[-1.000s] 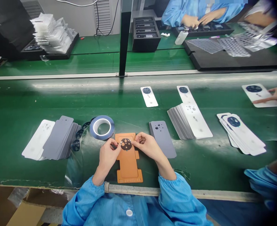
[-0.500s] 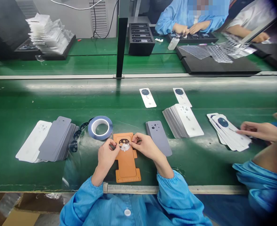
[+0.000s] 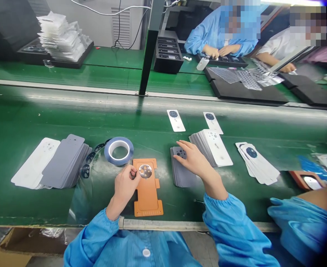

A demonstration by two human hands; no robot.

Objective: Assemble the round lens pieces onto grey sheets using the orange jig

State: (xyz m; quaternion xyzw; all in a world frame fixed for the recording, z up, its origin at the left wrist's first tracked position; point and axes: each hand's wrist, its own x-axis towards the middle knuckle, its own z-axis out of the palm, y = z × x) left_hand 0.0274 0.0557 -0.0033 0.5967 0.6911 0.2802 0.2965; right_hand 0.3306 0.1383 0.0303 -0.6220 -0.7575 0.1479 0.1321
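Note:
An orange fixture [image 3: 148,196] lies in front of me with a round camera-shaped piece [image 3: 145,171] near its top. My left hand [image 3: 126,185] is at the fixture's upper left edge, thumb and fingers pinched together; what they hold, if anything, is too small to name. My right hand [image 3: 195,159] reaches over a small stack of grey panels [image 3: 181,174], fingers spread and nothing visibly held. It covers part of the stack. A roll of blue tape [image 3: 107,151] sits behind my left hand, and a strip of dark round stickers [image 3: 90,157] curves beside it.
Grey panels [image 3: 60,163] and white panels [image 3: 38,161] are piled at left. A fanned white stack [image 3: 219,150] stands right of my right hand, with more panels [image 3: 259,165] beyond. A co-worker's sleeve [image 3: 302,222] is at far right. Two single panels [image 3: 177,124] [image 3: 215,124] lie farther back.
My right hand has left the fixture, moved right over the grey stack and opened. My left hand stays beside the fixture. The neighbour's hand has left the white panels. The view has shifted slightly.

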